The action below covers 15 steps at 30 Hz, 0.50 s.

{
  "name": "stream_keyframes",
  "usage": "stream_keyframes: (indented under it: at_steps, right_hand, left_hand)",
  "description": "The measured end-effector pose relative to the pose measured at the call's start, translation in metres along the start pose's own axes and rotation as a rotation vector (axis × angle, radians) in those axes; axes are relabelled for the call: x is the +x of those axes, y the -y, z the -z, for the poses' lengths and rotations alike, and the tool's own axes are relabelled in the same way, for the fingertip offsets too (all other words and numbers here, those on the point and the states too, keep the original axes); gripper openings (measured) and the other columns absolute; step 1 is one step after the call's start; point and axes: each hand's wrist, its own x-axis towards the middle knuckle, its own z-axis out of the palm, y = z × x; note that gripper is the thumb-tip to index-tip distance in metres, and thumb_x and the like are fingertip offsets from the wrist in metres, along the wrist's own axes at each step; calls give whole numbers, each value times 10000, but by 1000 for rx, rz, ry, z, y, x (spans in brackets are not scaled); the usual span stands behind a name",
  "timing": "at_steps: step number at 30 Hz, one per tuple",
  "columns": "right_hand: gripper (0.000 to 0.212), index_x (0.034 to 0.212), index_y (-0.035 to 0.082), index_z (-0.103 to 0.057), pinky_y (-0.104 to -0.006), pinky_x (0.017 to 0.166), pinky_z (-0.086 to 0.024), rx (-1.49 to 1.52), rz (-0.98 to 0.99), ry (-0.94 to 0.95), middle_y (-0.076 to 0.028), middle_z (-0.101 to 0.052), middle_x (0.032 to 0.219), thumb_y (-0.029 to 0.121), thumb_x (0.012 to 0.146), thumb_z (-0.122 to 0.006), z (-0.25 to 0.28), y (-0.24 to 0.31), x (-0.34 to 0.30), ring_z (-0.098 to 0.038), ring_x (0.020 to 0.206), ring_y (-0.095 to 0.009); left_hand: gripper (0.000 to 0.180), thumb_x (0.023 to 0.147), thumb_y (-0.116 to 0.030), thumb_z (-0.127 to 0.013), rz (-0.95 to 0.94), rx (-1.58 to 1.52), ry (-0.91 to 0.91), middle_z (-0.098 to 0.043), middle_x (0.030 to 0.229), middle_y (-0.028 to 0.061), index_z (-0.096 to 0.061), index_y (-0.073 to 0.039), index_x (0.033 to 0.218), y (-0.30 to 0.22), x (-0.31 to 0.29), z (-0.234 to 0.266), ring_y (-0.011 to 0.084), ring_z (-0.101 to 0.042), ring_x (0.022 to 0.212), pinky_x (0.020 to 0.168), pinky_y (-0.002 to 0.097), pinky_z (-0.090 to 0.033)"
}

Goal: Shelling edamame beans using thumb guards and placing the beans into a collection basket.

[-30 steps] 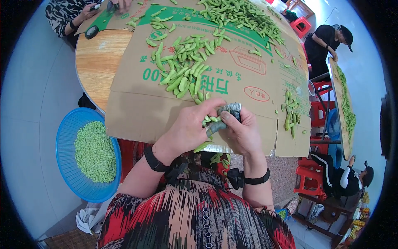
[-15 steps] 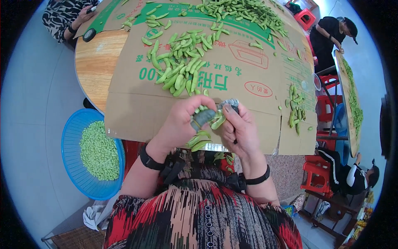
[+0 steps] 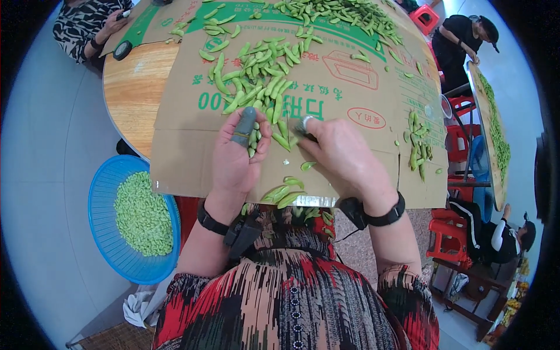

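Observation:
My left hand is turned palm up above the cardboard, its fingers curled around several shelled green soybeans. A grey-green finger cover sits on one of its digits. To the right, my right hand is back up, with its fingertips low over the cardboard beside the near end of the soybean pod pile. Dark and silvery wrapping covers part of its fingers; the fingertips are partly hidden and blurred, so any grip cannot be made out. A few opened pods lie at the near table edge.
Flattened cardboard covers most of the wooden table. A blue basket of shelled beans stands lower left. More pods lie at right. A person's hand is at far left; others sit by another table.
My hands have moved apart from their joint hold on a pod. The left has turned palm up with beans in it; the right has reached forward toward the pile.

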Motion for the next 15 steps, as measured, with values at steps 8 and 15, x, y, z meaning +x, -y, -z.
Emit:
stream_keyframes:
  at_steps: [8, 15]
  right_hand:
    - [204, 796, 14, -565, -441, 575, -482, 83, -69, -147, -201, -587, 647, 217, 802, -582, -2, 28, -8, -596, 630, -362]
    - [188, 770, -13, -564, -382, 548, -472, 139, -228, -277, -158, -613, 654, 171, 786, -603, -25, 12, -10, -622, 607, -277]
  left_hand:
    - [149, 895, -71, -476, -15, 15, -27, -554, 805, 55, -561, -43, 1014, 1, -2, -6, 86, -457, 604, 455, 155, -271]
    - [335, 769, 101, -528, -361, 947, 62, -613, 874, 63, -630, -32, 1059, 12, -7, -11, 149, -577, 751, 638, 262, -455]
